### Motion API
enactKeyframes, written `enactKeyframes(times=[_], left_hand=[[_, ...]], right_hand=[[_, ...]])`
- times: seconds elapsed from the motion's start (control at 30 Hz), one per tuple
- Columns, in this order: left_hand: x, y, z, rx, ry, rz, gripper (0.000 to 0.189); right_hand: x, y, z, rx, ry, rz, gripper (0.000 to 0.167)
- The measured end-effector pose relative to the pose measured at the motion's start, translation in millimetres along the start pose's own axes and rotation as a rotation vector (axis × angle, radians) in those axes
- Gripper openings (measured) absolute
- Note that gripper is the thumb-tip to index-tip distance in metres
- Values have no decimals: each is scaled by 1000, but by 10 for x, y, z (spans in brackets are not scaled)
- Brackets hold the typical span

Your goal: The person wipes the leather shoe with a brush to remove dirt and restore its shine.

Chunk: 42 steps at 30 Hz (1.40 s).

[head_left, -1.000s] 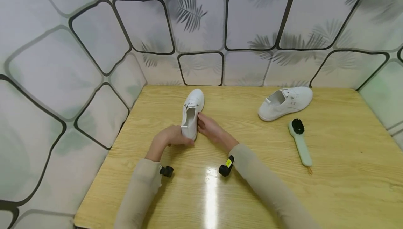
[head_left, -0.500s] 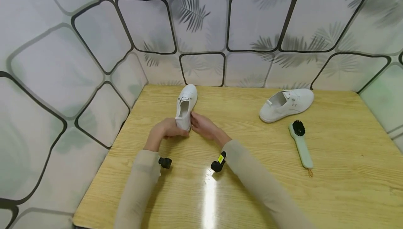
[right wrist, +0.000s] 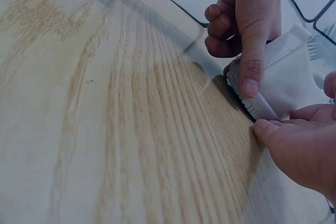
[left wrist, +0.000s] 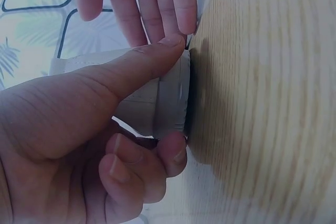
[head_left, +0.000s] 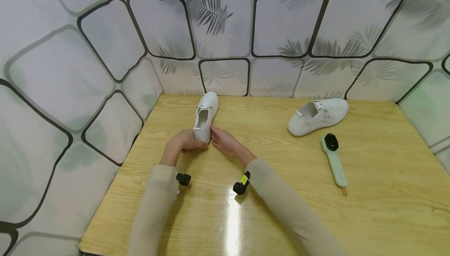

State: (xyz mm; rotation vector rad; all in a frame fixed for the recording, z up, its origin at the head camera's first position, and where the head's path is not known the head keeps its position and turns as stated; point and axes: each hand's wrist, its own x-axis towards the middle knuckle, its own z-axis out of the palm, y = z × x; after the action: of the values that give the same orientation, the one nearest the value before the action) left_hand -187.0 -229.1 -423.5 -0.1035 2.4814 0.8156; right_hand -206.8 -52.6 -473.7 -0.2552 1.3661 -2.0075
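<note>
A white shoe (head_left: 209, 100) rests on the wooden table, its toe toward the back wall and its heel toward me. My left hand (head_left: 181, 142) holds the heel; in the left wrist view its thumb lies across the back of the white shoe (left wrist: 170, 100) and its fingers curl on the far side. From the right, my right hand (head_left: 226, 142) touches the shoe's side near the heel. In the left wrist view the right hand's fingers (left wrist: 152, 11) look straight. The right wrist view shows its thumb (right wrist: 278, 135) by the sole's edge.
A second white shoe (head_left: 318, 117) sits at the back right of the table (head_left: 274, 131). In front of it lies a pale green brush (head_left: 335, 162) with black bristles. Patterned walls border the table behind and at the left.
Both hands have slid the shoe away from me and a little left, toward the back edge. Most of that motion came in the first half second. The other shoe and the brush stayed put.
</note>
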Motion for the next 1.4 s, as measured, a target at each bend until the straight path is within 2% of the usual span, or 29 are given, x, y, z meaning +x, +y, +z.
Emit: enactKeyframes(times=[0.2,0.37,0.43,0.53,0.77,0.87,0.97,1.07,1.2,1.3,1.4], left_hand=[[37,55,23,19,-2,23,44],[71,59,48,59,16,22,44],[73,65,61,63,17,22,43],[60,83,89,91,16,21,44],[-122,124,201,232,57,5,46],[-254,173,337,266,87,-11,45],[-386,241,509,257,106,-6,45],[-456,322,667,289,115,53,44],[-445,488,827,346,123,185,44],[-376,638,914,325,135,270,39],[-263,795,983,253,131,341,30]], right_hand=[[-88,-17,-66,-21,15,10,56],[-234,-69,-146,7,105,11,58],[-314,-100,-214,14,147,7,58],[-447,-135,-365,11,169,1,57],[-852,-225,-699,-37,160,-2,59],[-1008,-241,-802,-84,163,-5,60],[-1140,-245,-874,-124,181,-5,59],[-1270,-259,-941,-167,179,-32,57],[-1457,-302,-1038,-267,195,-69,52],[-1604,-346,-1116,-335,234,-66,47],[-1745,-384,-1206,-388,274,-72,43]])
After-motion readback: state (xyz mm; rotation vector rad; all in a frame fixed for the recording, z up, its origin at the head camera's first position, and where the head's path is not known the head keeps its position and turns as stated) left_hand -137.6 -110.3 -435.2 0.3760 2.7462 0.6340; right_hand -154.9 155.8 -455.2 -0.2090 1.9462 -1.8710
